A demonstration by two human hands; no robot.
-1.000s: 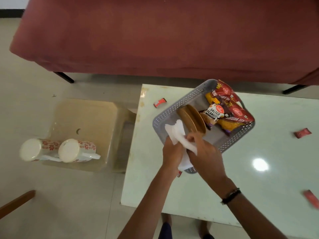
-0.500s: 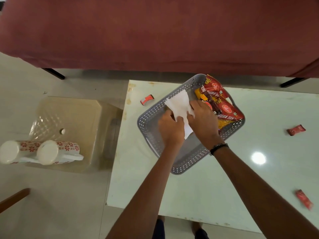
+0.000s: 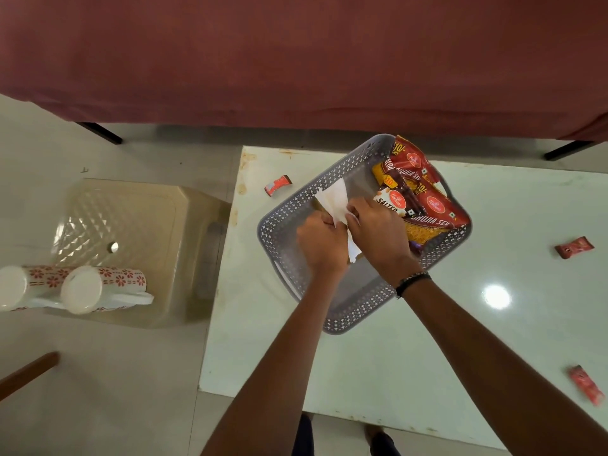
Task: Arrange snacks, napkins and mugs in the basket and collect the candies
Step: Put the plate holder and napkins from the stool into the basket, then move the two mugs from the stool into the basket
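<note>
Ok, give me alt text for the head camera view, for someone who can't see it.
Both hands, left hand and right hand, hold a white napkin over a grey basket with snack packets at its far end. Three red candies lie loose on the table; two mugs lie on a stool.

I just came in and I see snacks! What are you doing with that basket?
A person is packing a grey basket on the table. Both hands, left hand and right hand, hold a white napkin over the basket, next to the snack packets already inside. Two flowered mugs lie on their sides on a plastic stool, not packed yet. Three red candies are lying loose on the table.
</note>
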